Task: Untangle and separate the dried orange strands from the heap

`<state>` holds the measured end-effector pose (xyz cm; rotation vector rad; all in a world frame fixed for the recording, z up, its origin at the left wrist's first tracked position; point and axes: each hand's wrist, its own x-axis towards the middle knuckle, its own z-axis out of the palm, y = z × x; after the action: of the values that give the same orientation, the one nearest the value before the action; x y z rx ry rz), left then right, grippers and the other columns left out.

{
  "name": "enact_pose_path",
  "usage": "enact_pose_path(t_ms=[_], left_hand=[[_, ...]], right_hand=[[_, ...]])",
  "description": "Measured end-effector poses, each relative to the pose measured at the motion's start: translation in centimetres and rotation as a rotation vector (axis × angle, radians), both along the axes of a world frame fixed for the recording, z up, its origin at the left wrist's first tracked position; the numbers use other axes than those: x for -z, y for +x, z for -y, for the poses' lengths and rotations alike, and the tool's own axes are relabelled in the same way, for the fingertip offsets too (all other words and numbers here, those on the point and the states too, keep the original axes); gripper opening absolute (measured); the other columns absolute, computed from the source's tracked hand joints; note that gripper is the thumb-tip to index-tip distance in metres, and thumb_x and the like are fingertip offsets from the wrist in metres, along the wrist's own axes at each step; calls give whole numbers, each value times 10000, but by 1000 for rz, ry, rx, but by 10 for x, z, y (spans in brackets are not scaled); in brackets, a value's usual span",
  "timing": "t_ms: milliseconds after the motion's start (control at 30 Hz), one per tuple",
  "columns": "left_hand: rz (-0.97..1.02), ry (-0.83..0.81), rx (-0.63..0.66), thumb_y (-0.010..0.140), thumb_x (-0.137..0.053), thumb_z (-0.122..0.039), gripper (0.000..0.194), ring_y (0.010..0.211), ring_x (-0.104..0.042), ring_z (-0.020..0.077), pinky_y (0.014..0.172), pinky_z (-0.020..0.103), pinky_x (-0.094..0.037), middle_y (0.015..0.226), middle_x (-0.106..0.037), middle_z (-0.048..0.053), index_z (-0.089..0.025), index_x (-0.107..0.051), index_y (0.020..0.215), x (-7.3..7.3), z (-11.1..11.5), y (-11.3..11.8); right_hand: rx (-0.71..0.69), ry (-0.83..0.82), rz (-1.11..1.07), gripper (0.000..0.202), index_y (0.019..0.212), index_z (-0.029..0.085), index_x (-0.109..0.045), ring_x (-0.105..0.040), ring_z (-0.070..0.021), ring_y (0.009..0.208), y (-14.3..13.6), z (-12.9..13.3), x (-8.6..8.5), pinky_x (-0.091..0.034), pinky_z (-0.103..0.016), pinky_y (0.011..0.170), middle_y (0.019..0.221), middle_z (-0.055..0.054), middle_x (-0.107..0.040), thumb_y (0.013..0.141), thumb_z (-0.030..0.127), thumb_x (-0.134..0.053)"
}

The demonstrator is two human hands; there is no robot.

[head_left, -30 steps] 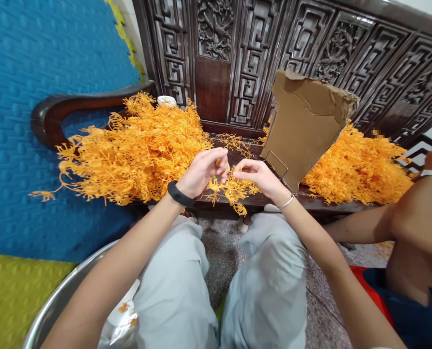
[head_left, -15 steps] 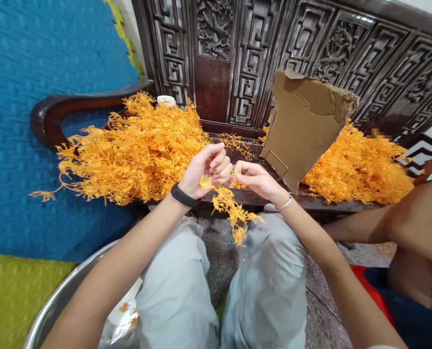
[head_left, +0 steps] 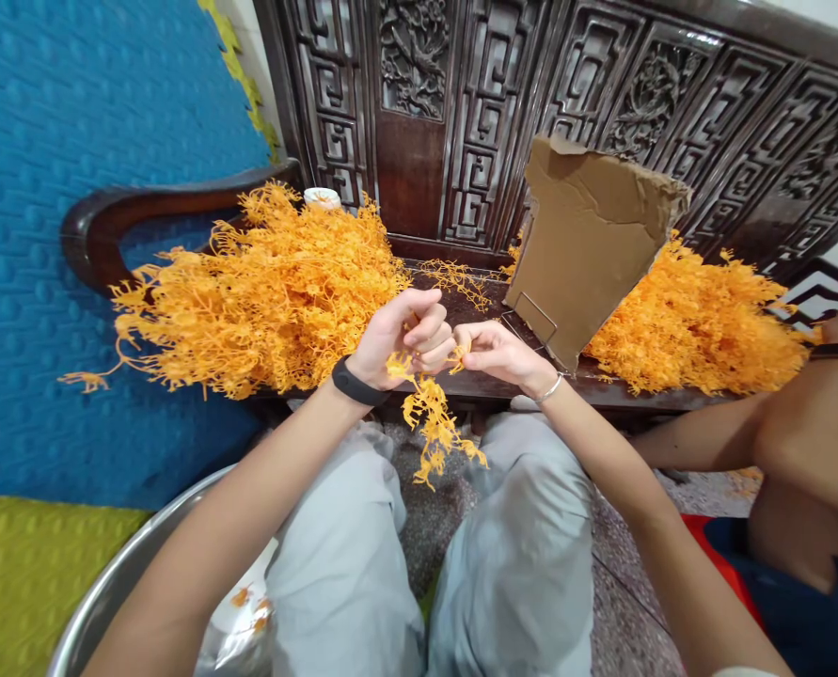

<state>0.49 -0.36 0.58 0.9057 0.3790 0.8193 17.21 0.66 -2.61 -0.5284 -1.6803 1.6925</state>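
Note:
My left hand [head_left: 411, 334] is curled closed around a cluster of orange branching plastic pieces [head_left: 438, 428], which dangles below its palm over the gap between my knees. Close beside it, my right hand [head_left: 496, 355] pinches a small orange bit of the same kind between thumb and forefinger. The two hands meet at the fingers. Behind my left hand a big heap of orange branching pieces [head_left: 270, 291] lies on the dark wooden bench [head_left: 475, 381]. A few thin orange strands [head_left: 457, 280] are on the seat beyond my hands.
An upright cardboard sheet [head_left: 580, 244] in a wire stand [head_left: 537, 315] divides the bench. Right of it lies another orange heap [head_left: 701, 320], near another person's arm [head_left: 799, 414]. A metal basin [head_left: 118, 564] stands at my left. A white cup-like item [head_left: 322, 197] sits behind the left heap.
The dangling cluster has swung a little left and down. My hands have dropped slightly, still together. At the right, the other person's hand has shifted.

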Motion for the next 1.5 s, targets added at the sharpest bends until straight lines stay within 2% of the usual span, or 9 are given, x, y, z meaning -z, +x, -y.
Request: enact_pose_path(t_ms=[367,467,567,733,933,1033,1233,1367,1500], left_hand=[[-15,15,-54,876,-352,-382,609,248,-237,53,292,197,-207,310,-137,-34,-171,-162,337,-1,3,-1],[136,30,-202,900,-310,-388,604,246,-153,46,278,197,-143,338,-57,-40,-171,-118,370,-3,-3,-11],[189,51,-372,905,-329,-414,605,268,-142,44,293,196,-153,363,-44,-42,-161,-119,397,-5,-10,-20],[67,25,-336,905,-332,-385,581,278,-227,52,296,188,-183,358,-138,-40,-174,-188,383,0,-16,-22],[27,73,-275,860,-406,-360,531,283,-273,48,293,174,-185,354,-193,-44,-163,-290,381,12,-22,-19],[21,111,-222,837,-425,-342,492,292,-279,48,298,175,-195,352,-205,-45,-161,-331,389,14,-24,-17],[16,150,-174,814,-464,-345,445,306,-304,46,312,173,-220,364,-232,-53,-158,-377,420,15,-22,-11],[67,166,-171,824,-443,-349,428,313,-326,54,321,180,-233,377,-249,-53,-158,-405,443,15,-22,-6],[76,173,-182,824,-440,-387,413,322,-333,55,334,186,-245,394,-279,-54,-160,-434,479,15,-23,1]], right_hand=[[-62,-16,-10,318,551,155,-524,-559,-113,664,4,3,-2,-437,-291,743,678,-1,-629,611,350,-768],[-91,60,11,346,529,167,-522,-588,-211,957,9,3,-5,-398,-410,917,901,-65,-694,620,409,-752],[87,133,-6,282,603,185,-602,-552,-224,1077,14,-2,-4,-366,-430,975,991,-56,-689,651,435,-722],[520,139,55,218,803,198,-673,-584,-119,783,20,-28,16,-463,-268,755,871,-16,-673,673,369,-706],[758,182,438,297,940,141,-565,-556,-94,603,28,-65,59,-464,-250,638,679,7,-614,735,351,-608],[858,257,605,232,892,142,-517,-535,-101,587,40,-81,78,-446,-255,619,646,21,-575,730,280,-608],[879,508,863,122,858,158,-567,-512,-148,733,59,-95,90,-405,-305,757,809,-42,-581,749,198,-605],[815,615,1021,101,866,159,-620,-492,-222,955,52,-97,95,-371,-350,876,947,-105,-571,775,188,-586],[788,651,1118,128,893,157,-640,-474,-236,986,43,-99,102,-367,-367,902,969,-109,-559,782,171,-578]])
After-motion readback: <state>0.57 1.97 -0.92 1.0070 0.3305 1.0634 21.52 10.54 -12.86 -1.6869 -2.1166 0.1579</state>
